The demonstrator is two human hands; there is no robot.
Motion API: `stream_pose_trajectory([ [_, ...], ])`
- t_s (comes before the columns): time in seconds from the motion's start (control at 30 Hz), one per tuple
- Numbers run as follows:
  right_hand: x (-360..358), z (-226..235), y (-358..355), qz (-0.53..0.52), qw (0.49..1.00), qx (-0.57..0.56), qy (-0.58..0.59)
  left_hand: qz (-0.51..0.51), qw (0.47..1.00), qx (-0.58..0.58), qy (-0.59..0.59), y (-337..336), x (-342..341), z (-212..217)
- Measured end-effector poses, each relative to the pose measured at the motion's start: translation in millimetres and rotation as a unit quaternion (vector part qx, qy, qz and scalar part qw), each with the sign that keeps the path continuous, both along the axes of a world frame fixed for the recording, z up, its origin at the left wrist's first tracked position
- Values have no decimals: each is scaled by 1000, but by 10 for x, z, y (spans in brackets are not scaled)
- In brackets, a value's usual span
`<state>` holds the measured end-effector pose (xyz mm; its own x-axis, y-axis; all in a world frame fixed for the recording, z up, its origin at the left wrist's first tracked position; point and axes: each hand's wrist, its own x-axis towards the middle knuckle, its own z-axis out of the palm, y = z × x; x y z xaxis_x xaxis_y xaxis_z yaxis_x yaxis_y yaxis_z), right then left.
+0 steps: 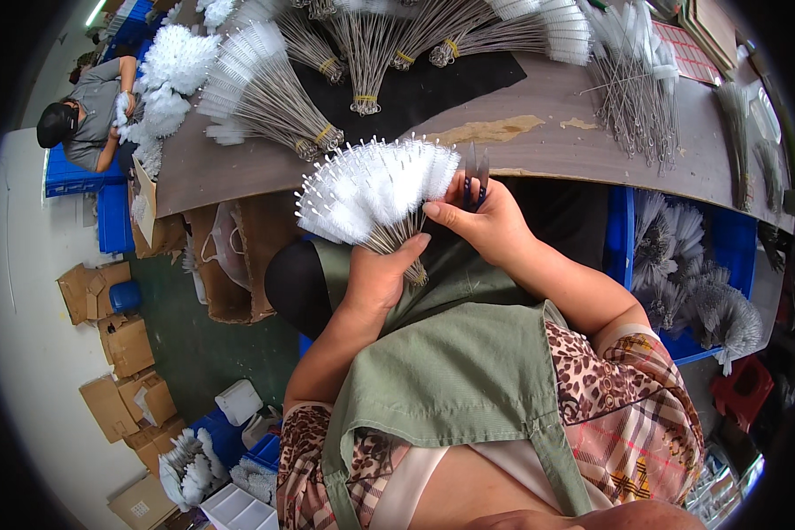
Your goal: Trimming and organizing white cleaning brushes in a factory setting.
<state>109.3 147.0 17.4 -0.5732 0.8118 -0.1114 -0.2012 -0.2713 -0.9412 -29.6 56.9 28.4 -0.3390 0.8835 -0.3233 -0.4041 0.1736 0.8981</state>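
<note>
My left hand (pixel 378 272) is closed around the wire stems of a fanned bundle of bottle brushes (pixel 375 194) with white bristles. The bristle heads spread upward, and the looped wire ends poke out below my fist. At the bundle's right side, my right hand (pixel 495 221) grips a pair of small snips (pixel 475 177) with dark blue handles, their two blades pointing away from me and apart. My right thumb and a fingertip meet at the rightmost brush stems. Whether they pinch one stem is too small to tell.
Tied brush bundles (pixel 269 93) lie on the brown table (pixel 539 146), some on a black sheet (pixel 468 93). Loose brushes (pixel 636 88) are piled at the far right. A blue crate (pixel 623 234) of brushes stands at my right. Cardboard boxes (pixel 128 344) and a co-worker (pixel 93 110) are at left.
</note>
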Motion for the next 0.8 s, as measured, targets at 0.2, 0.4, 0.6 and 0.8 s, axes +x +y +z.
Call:
stream_pose_trajectory([
  [0.2,28,-12,-99,-84,994,38,-54,-17,1000,16,-11,-27,-25,-48],
  [0.4,38,63,-145,-117,992,36,-44,-9,999,32,-13,10,30,-50],
  [0.6,51,121,-142,-64,997,37,-25,-34,997,55,40,2,-35,-237],
  [0.8,-25,-196,4,-66,994,78,49,-90,922,120,356,130,-113,-262],
])
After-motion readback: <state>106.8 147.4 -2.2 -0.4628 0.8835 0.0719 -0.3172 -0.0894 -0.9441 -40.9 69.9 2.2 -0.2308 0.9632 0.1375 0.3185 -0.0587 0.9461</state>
